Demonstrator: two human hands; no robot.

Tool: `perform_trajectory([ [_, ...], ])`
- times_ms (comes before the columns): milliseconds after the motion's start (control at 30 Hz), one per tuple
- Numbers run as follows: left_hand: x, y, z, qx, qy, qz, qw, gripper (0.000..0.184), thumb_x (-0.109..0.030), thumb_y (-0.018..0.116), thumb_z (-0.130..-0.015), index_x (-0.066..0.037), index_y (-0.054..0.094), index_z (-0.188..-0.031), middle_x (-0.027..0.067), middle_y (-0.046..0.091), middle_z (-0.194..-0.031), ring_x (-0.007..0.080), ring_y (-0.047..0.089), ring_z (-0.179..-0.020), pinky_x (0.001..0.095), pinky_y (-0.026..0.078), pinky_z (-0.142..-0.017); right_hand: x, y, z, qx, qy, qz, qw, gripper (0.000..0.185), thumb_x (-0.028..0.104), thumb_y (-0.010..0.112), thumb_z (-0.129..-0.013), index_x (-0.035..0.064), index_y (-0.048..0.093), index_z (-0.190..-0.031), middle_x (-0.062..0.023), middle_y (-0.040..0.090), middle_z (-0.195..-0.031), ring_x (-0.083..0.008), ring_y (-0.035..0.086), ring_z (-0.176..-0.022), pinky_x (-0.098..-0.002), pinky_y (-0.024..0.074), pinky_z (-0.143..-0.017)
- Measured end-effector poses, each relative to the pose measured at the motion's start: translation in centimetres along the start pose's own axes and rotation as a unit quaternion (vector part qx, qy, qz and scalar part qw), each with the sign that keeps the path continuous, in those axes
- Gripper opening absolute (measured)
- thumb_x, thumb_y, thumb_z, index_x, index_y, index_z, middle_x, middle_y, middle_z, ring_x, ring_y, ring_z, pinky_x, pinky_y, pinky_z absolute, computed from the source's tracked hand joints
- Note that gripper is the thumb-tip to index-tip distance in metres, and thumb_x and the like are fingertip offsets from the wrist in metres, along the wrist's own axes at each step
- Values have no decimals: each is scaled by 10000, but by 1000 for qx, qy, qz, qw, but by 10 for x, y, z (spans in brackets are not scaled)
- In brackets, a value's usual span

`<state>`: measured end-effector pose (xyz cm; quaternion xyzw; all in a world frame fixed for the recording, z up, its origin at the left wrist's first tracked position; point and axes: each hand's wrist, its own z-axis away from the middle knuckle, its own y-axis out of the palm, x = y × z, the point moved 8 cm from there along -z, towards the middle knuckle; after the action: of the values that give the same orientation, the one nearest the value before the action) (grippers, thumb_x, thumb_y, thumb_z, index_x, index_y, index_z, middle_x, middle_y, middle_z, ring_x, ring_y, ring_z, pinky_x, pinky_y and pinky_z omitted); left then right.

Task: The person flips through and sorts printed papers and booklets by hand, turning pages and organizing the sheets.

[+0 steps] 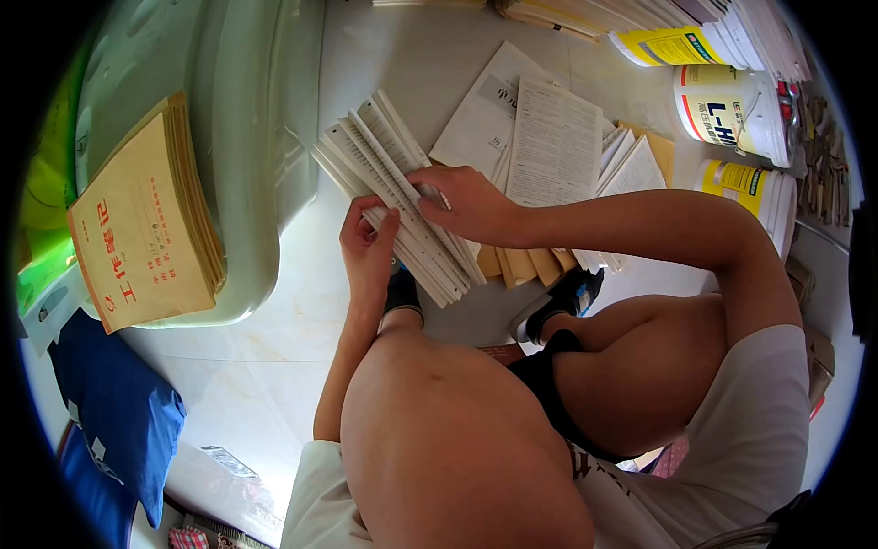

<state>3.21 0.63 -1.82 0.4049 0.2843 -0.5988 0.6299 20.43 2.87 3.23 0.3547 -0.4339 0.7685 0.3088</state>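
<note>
As the person sits with bare knees bent, the head camera looks down at two hands busy with a thick stack of papers (382, 174). The stack is in front of the knees, over the dark left shoe (402, 291), and it leans to one side. I can't tell if it touches the floor (229, 366). The left hand (368, 240) pinches the near side of the stack, with its thumb and fingers clamped on the edge. The right hand (471, 206) has its fingers bent over the other side, and they hold on to the sheets there.

Just past the right hand, printed sheets (556, 142) lie spread on the floor. Near them stand white buckets (732, 114) with yellow on them. Over on the left, brown envelopes (146, 229) sit in a pile on a pale green bin (247, 137). Below that is a blue bag (119, 403).
</note>
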Motion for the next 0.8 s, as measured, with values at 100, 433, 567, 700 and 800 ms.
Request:
perform_trajectory([
  [100,-1,1,0,0,-3,9,1000,164,-48,706,-1007,-27,634,-1153,41,710,-883,45,596,-729,218,460,-612,3,0,1,1,-7,0,1000,484,98,629,-942,33,610,-1421,-221,731,-1123,-360,731,-929,-451,567,-846],
  [433,-5,2,1,5,-8,-6,1000,168,-49,707,-1002,-27,634,-1151,29,692,-857,34,568,-706,208,425,-589,10,-1,4,11,-4,-46,999,500,64,588,-940,94,529,-1436,-242,717,-1082,-415,708,-960,-503,571,-882],
  [567,-5,2,1,6,-6,-21,1000,170,-49,709,-998,-28,635,-1150,28,686,-835,31,554,-684,211,410,-576,8,1,3,-17,-69,3,997,226,103,619,-947,56,636,-1167,-196,693,-1116,-380,683,-1023,-473,557,-911],
  [700,-5,3,1,5,0,-8,1000,170,-50,710,-998,-27,632,-1147,37,692,-836,33,567,-685,214,412,-570,12,-1,3,-13,-37,5,999,223,225,717,-946,49,635,-1055,-166,678,-1112,-363,673,-1031,-460,555,-901],
  [800,-5,2,0,8,3,-12,1000,168,-50,710,-999,-26,629,-1144,44,696,-842,36,577,-689,213,413,-568,11,-1,2,-8,-28,9,1000,272,276,755,-935,51,628,-1020,-161,678,-1092,-356,673,-1033,-457,555,-898],
])
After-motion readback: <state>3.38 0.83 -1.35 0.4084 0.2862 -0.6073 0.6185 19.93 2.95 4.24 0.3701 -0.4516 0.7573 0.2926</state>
